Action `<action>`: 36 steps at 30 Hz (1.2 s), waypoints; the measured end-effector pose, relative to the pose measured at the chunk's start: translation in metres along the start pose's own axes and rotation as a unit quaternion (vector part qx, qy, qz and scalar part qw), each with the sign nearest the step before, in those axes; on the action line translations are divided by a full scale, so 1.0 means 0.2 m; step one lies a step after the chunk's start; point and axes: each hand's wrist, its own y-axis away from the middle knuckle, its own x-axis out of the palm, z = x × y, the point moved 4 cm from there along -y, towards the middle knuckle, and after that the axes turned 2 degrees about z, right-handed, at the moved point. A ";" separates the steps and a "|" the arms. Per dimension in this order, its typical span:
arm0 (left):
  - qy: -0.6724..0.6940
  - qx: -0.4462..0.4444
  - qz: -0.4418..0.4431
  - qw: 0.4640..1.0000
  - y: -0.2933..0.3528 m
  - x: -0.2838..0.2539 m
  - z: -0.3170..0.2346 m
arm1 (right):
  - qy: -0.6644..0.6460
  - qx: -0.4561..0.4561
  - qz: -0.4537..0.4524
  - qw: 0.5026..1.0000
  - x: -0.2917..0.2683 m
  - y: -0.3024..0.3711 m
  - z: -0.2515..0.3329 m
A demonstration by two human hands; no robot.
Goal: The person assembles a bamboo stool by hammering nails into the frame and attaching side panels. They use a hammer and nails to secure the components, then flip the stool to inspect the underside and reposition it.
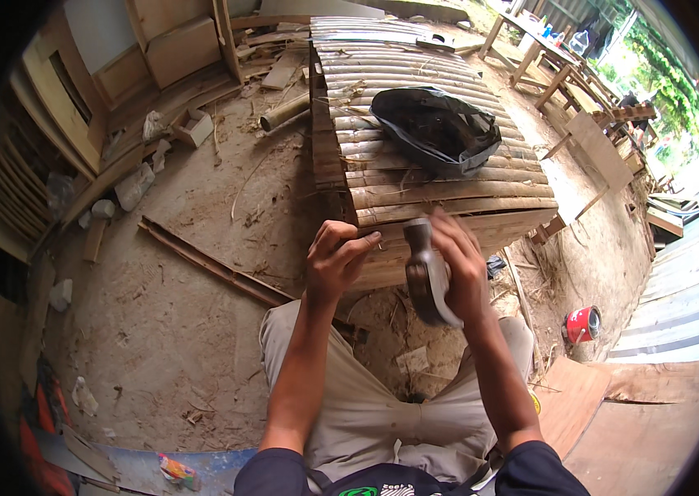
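My left hand (337,258) is closed in a pinch at the near left corner of a bench topped with bamboo slats (449,198). Between its thumb and finger is a small thin nail (380,245), held against the wooden side board (482,236). Just to the right, my right hand (463,269) grips a hammer (425,281), smeared by motion. The hammer's metal head is in front of the board, apart from the nail. The right fingers are partly hidden behind the hammer.
An open black plastic bag (469,157) lies on the slats; its contents are too dark to tell. A rusty metal bar (209,260) lies on the dirt floor at left. A red can (582,324) stands at right, near plywood sheets (647,430).
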 end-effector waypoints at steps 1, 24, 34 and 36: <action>-0.001 -0.002 0.006 1.000 0.00 0.00 0.00 | -0.038 0.025 0.019 0.999 0.00 0.07 0.04; 0.011 -0.002 0.006 1.000 -0.01 0.00 0.01 | -0.289 0.208 0.002 0.934 0.25 0.26 0.17; 0.014 -0.004 0.007 1.000 -0.01 0.00 0.01 | -0.236 0.164 -0.016 0.958 0.22 0.27 0.16; 0.013 0.001 0.006 1.000 -0.01 0.00 0.01 | -0.247 0.244 0.028 0.937 0.26 0.28 0.13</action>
